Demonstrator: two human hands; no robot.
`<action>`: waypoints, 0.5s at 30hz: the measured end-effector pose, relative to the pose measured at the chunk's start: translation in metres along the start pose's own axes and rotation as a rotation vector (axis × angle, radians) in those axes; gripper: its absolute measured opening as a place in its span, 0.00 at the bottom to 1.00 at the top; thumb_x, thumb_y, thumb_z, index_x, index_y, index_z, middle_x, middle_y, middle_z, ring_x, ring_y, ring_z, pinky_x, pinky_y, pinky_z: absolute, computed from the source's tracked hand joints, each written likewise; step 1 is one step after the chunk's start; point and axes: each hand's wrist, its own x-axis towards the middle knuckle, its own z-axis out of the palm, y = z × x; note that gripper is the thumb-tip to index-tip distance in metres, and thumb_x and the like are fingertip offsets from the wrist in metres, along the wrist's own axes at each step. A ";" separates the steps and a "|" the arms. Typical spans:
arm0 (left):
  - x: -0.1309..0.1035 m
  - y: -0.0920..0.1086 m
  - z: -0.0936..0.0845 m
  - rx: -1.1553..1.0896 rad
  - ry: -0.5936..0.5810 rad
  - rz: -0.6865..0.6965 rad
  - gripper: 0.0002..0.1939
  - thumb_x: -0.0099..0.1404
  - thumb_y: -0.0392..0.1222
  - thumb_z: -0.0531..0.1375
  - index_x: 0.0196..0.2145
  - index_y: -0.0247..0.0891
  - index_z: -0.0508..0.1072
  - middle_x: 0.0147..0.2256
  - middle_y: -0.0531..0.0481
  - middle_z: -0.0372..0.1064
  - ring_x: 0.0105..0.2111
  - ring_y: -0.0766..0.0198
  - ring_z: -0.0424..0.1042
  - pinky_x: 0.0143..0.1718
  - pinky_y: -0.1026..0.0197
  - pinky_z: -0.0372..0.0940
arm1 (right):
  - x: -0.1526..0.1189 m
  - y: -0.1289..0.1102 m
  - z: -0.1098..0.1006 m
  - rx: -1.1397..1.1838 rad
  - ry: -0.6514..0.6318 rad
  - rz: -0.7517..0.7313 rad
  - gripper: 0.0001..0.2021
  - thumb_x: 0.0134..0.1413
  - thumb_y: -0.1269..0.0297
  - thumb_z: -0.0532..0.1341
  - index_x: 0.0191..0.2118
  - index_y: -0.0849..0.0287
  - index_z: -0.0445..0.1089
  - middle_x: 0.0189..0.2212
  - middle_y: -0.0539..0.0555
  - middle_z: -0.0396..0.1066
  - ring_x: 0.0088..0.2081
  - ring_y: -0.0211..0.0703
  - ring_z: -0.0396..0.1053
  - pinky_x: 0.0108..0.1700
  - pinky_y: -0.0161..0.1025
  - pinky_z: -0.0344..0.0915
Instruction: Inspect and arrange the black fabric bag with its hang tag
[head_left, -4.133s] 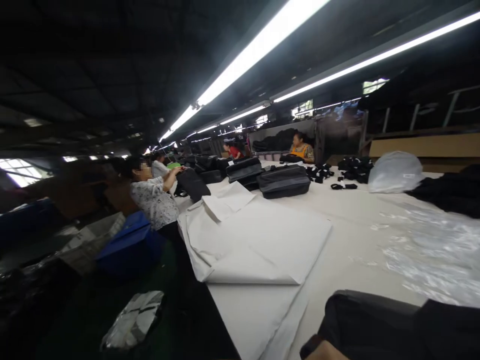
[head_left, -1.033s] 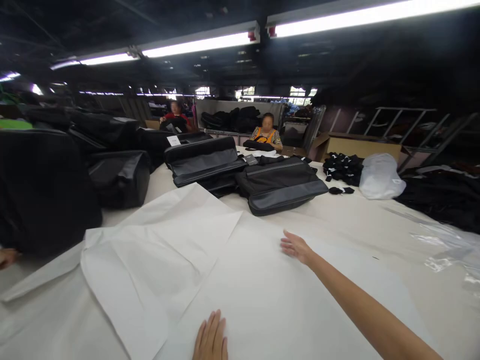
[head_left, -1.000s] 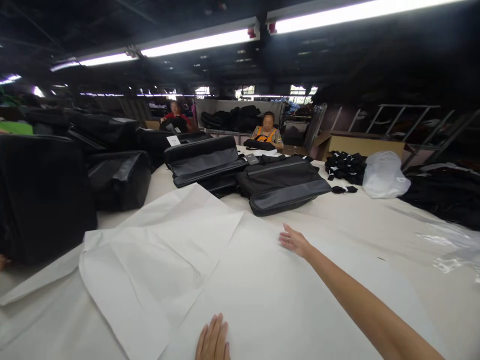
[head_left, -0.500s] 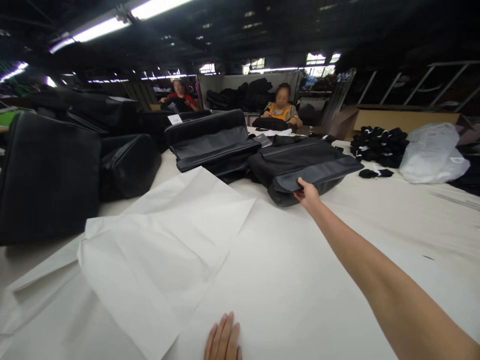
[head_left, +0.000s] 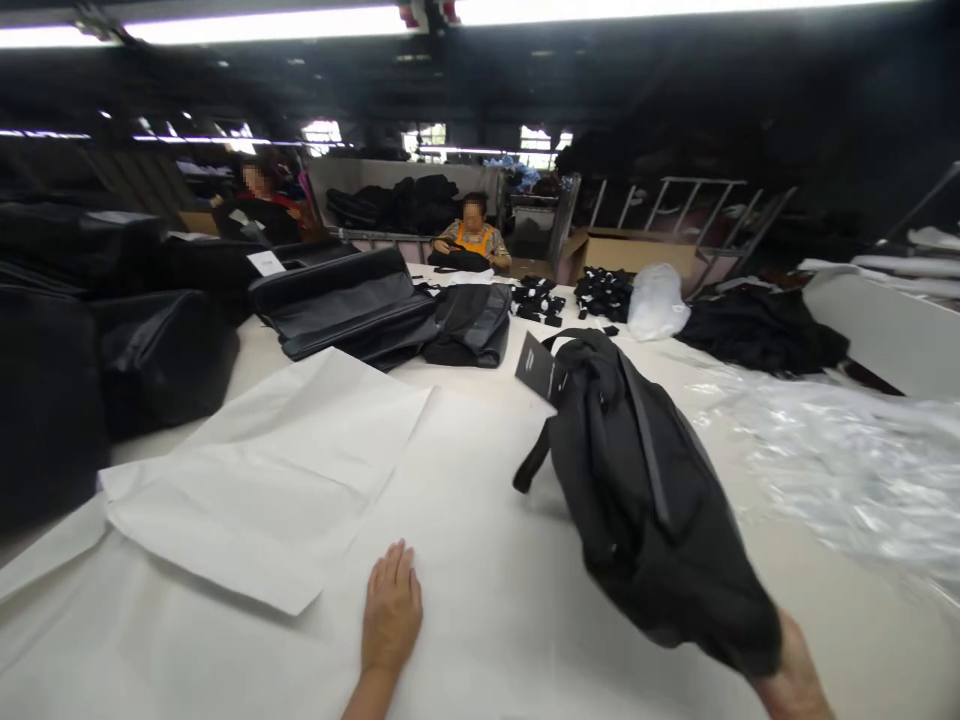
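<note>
A black backpack (head_left: 637, 480) with a dark hang tag (head_left: 537, 370) and a dangling strap is held tilted above the table at the right. My right hand (head_left: 793, 672) grips its near lower end; the fingers are mostly hidden behind the fabric. On the white sheet covering the table (head_left: 480, 600), my left hand (head_left: 392, 605) lies flat with its fingers stretched out, holding nothing. Left of that hand spreads a creased sheet of white paper (head_left: 255, 490).
Black bags (head_left: 345, 300) stand at the far middle, with more (head_left: 161, 350) at the left. Bundled black straps (head_left: 604, 293), a white plastic bag (head_left: 658, 302) and clear plastic bags (head_left: 847, 450) lie along the right. Across the table a person in an orange apron (head_left: 474, 238) handles black fabric.
My right hand has pulled the backpack off the far side of the table, toward me and to the right, lifting it. The view has turned right. My left hand stays flat.
</note>
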 end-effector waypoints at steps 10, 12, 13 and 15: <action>0.031 0.236 -0.059 -1.483 -0.585 -0.765 0.36 0.64 0.69 0.52 0.56 0.38 0.69 0.56 0.37 0.69 0.58 0.48 0.67 0.59 0.44 0.62 | -0.092 0.079 -0.085 0.176 -0.175 0.235 0.23 0.42 0.53 0.75 0.46 0.55 0.78 0.51 0.55 0.73 0.59 0.58 0.65 0.61 0.50 0.66; 0.031 0.290 -0.075 -1.664 -0.594 -0.723 0.36 0.64 0.68 0.53 0.57 0.38 0.69 0.57 0.39 0.68 0.59 0.50 0.66 0.61 0.49 0.61 | -0.087 0.074 -0.096 0.130 -0.227 0.215 0.24 0.44 0.53 0.74 0.47 0.57 0.77 0.51 0.56 0.74 0.57 0.57 0.67 0.60 0.49 0.68; 0.031 0.311 -0.083 -1.683 -0.579 -0.682 0.36 0.65 0.68 0.53 0.57 0.37 0.69 0.57 0.39 0.68 0.59 0.50 0.66 0.62 0.50 0.61 | -0.085 0.073 -0.102 0.112 -0.244 0.199 0.25 0.45 0.52 0.74 0.48 0.58 0.76 0.51 0.57 0.74 0.57 0.56 0.67 0.59 0.48 0.68; 0.029 0.342 -0.099 -1.615 -0.561 -0.597 0.34 0.64 0.65 0.57 0.57 0.37 0.69 0.56 0.40 0.70 0.58 0.51 0.67 0.62 0.51 0.61 | -0.082 0.072 -0.115 0.096 -0.249 0.167 0.26 0.45 0.50 0.73 0.48 0.58 0.76 0.50 0.56 0.74 0.55 0.56 0.69 0.57 0.47 0.70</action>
